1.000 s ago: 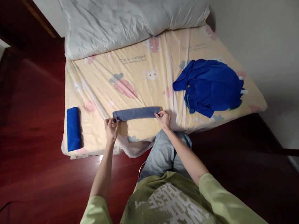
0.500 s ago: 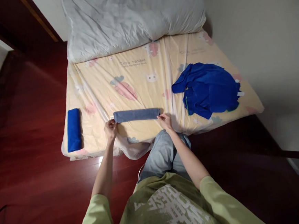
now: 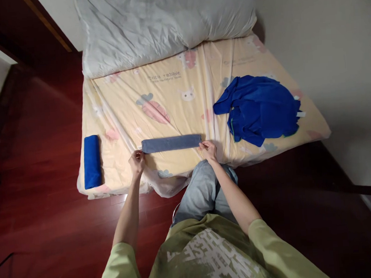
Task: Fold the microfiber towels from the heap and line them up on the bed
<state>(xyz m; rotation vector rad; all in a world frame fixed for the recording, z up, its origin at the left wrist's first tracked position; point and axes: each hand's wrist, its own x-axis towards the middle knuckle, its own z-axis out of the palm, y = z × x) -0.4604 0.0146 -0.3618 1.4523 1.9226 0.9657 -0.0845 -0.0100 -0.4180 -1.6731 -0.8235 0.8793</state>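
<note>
A grey-blue towel (image 3: 172, 143), folded into a long narrow strip, lies across the front part of the bed. My left hand (image 3: 137, 161) pinches its left end at the near corner. At the opposite end, my right hand (image 3: 208, 150) grips the near corner between thumb and fingers. To the left sits a bright blue folded cloth (image 3: 92, 161), a compact upright-looking rectangle near the bed's edge. A crumpled blue garment or cloth (image 3: 260, 111) with a white tag and green edging lies to the right of my right hand.
The bed (image 3: 121, 105) has a pale yellow sheet printed with rabbits and carrots. A thick grey-white quilt (image 3: 163, 25) is piled at its far side. A wall (image 3: 333, 59) rises on the right. Dark red floor (image 3: 51, 235) surrounds the bed, with a thin black stand (image 3: 11, 272) at lower left.
My right hand has shifted slightly to the right, and the strip's right end has moved with it, so it looks a little longer. My left hand stays nearly in place.
</note>
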